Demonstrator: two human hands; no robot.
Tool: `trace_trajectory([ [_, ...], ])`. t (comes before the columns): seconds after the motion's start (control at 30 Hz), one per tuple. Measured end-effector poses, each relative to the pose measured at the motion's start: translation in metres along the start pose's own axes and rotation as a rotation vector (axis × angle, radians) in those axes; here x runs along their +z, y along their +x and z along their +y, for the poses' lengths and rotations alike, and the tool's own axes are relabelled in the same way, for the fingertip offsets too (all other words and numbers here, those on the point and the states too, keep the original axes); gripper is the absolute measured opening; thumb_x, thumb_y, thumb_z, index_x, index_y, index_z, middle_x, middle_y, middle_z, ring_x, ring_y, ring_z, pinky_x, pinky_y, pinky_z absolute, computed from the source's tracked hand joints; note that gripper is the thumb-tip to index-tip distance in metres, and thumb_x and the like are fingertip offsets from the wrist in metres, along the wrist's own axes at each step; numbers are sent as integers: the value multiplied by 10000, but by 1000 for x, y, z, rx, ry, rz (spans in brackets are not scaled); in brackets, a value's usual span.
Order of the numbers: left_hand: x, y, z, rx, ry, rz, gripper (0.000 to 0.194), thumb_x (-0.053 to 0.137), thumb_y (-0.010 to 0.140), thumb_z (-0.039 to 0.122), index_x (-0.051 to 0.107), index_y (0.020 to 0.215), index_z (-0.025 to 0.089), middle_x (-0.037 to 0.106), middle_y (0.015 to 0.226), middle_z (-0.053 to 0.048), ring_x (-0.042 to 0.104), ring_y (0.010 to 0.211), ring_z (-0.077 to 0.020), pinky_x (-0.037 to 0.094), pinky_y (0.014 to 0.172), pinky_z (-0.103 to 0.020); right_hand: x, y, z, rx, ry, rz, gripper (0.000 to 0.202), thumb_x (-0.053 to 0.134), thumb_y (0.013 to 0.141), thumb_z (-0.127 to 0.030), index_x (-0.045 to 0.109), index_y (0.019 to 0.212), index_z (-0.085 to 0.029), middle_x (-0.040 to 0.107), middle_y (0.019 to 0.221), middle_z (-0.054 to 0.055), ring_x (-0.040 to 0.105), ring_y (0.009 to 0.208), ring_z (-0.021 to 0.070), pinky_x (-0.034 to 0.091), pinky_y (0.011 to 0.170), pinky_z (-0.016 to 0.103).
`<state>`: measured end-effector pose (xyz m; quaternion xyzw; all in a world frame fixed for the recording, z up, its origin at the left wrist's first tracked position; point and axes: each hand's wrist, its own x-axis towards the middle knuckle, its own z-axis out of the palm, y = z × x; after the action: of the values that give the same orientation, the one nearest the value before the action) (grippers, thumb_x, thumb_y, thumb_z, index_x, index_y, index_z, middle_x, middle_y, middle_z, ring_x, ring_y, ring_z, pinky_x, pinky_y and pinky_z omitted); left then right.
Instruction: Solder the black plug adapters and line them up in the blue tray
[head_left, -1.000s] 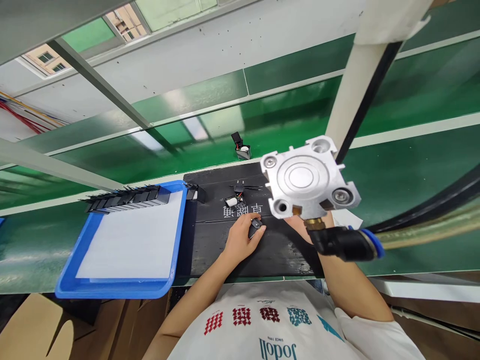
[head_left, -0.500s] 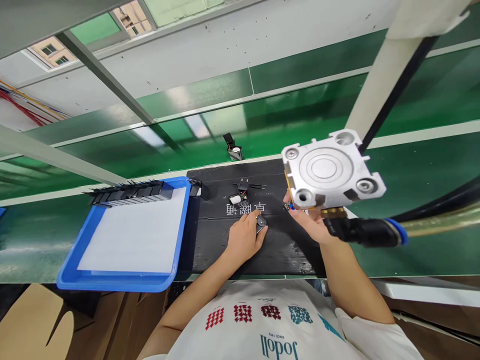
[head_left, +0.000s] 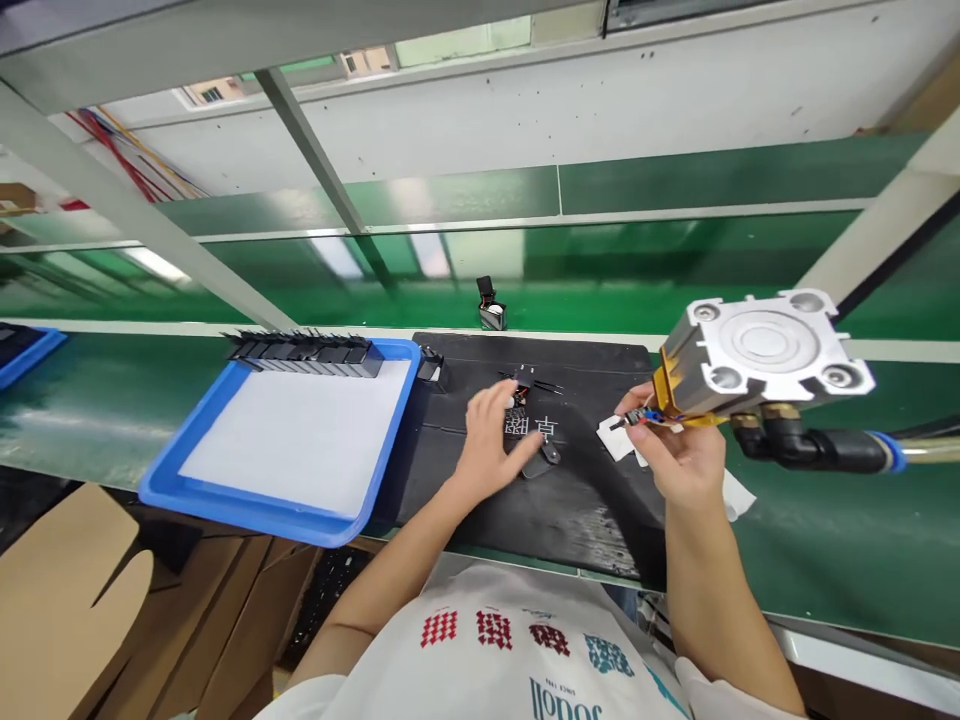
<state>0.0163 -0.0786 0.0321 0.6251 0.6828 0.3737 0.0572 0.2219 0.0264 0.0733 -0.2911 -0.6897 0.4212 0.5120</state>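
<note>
My left hand [head_left: 491, 445] is over the black mat [head_left: 457, 480], fingers apart, holding nothing. Just right of it a small dark casing [head_left: 549, 453] lies on the mat. Beyond my fingertips is an opened black device [head_left: 525, 380] with wires and a white part, partly covered by them. My right hand [head_left: 679, 450] pinches a small electronic part with blue and metal bits [head_left: 637, 415] beneath the metal press head [head_left: 765, 345]. White paper pieces [head_left: 616, 438] lie beside and below that hand.
A blue tray [head_left: 169, 485] lined with white sheet holds a row of black devices [head_left: 307, 352] at left. Another black device [head_left: 432, 368] stands by its corner. One more open unit [head_left: 492, 312] sits beyond the mat. The press's black hose [head_left: 840, 450] runs off right.
My left hand has let go of the dark casing and opened, moving up toward the opened device. The view has shifted; my right hand still pinches the small part.
</note>
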Motion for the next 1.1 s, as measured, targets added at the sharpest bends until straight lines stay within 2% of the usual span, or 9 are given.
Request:
trace_trajectory([
  [0.07, -2, 12, -14, -85, -30, 60, 640, 631, 843, 273, 371, 1422, 185, 495, 1434, -170, 433, 1354, -297, 335, 1139, -491, 2, 4, -3, -8, 4, -2, 210, 741, 778, -389, 657, 883, -229, 679, 798, 45, 664, 718, 210, 545, 579, 329],
  [0.2, -2, 30, -35, -259, -150, -171, 616, 674, 772, 162, 454, 1346, 192, 636, 1255, -130, 595, 1189, -269, 451, 1050, -463, 7, 13, -5, 16, 58, -15, 219, 753, 765, -330, 654, 935, -233, 691, 847, 44, 676, 732, 199, 557, 588, 313],
  [0.37, -8, 50, -42, -371, -328, -338, 619, 730, 786, 302, 462, 1337, 210, 675, 1174, -115, 669, 1072, -253, 527, 962, -431, 12, 24, -1, -9, 87, -18, 207, 746, 766, -276, 663, 951, -236, 695, 874, 40, 670, 736, 174, 567, 604, 287],
  [0.47, -5, 85, -48, -454, -283, -62, 612, 732, 800, 363, 464, 1319, 180, 607, 1268, -174, 584, 1238, -300, 471, 1047, -473, 14, 28, 3, -31, 82, 7, 187, 742, 766, -276, 665, 928, -225, 692, 895, 47, 669, 739, 171, 583, 600, 287],
  [0.57, 3, 130, -60, -521, -121, 250, 798, 759, 771, 240, 328, 1437, 155, 350, 1506, -257, 305, 1470, -362, 282, 1182, -525, 14, 29, 5, -56, 81, 18, 186, 749, 756, -269, 666, 916, -223, 689, 888, 42, 671, 722, 160, 594, 591, 274],
  [0.63, 7, 154, -71, -641, -81, 338, 909, 747, 762, 165, 215, 1498, 142, 218, 1560, -298, 199, 1507, -391, 231, 1194, -542, 13, 29, 5, -63, 79, 25, 199, 752, 751, -259, 667, 928, -224, 691, 887, 40, 673, 706, 152, 594, 582, 260],
  [0.73, 9, 174, -87, -777, -132, 386, 882, 681, 796, 122, 169, 1514, 135, 337, 1504, -304, 297, 1472, -382, 269, 1169, -547, 10, 27, 4, -59, 59, 30, 170, 743, 765, -264, 661, 907, -220, 695, 892, 48, 676, 700, 154, 593, 570, 260],
  [0.93, 0, 165, -82, -681, -209, 420, 741, 676, 799, 153, 305, 1440, 145, 543, 1378, -218, 493, 1346, -323, 378, 1127, -466, 4, 24, 4, -56, 47, 44, 160, 735, 758, -268, 644, 879, -219, 696, 899, 46, 677, 704, 163, 581, 576, 272],
  [1.1, -22, 105, -41, -486, -333, 277, 623, 706, 756, 201, 395, 1296, 179, 598, 1322, -159, 619, 1185, -264, 498, 1003, -400, 8, 22, 1, -48, 62, 34, 139, 737, 762, -269, 639, 847, -222, 684, 888, 40, 670, 715, 160, 564, 575, 263],
])
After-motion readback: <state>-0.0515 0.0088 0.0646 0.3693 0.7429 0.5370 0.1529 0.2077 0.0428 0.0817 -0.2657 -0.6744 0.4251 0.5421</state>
